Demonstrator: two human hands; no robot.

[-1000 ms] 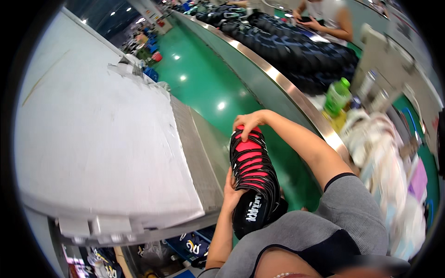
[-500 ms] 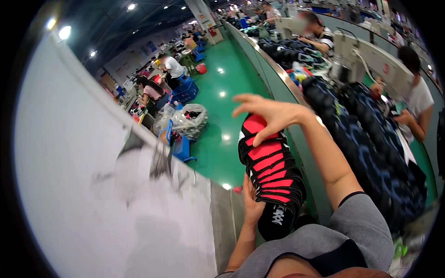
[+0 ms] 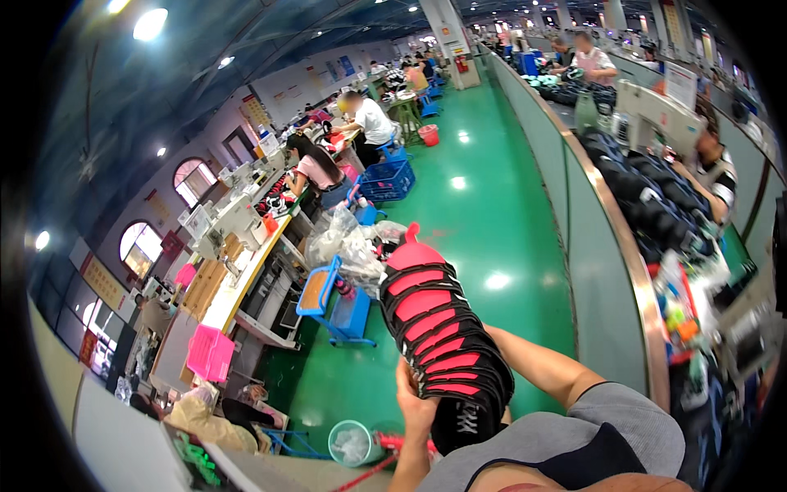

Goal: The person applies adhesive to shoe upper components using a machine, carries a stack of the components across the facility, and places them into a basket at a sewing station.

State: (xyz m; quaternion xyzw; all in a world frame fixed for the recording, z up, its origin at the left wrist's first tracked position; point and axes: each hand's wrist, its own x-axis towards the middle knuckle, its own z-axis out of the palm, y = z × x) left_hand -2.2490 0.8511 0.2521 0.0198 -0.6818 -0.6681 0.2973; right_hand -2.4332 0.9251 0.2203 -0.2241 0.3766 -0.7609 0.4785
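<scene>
The left grip [image 3: 416, 403] curls around the lower left edge of the stacked uppers [image 3: 434, 324], held tilted before the chest, above the floor [image 3: 520, 221]; the right grip is hidden, its closure untellable.

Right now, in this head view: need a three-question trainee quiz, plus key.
1. True or false: the person's left hand touches the nested stack of black-and-red shoe uppers.
2. The round red bucket stands on: a) a wooden chair b) the glossy green floor c) a sewing machine.
3. What lies in the round pale-green bin?

Key: 1 true; 2 b; 3 crumpled translucent plastic.
</scene>
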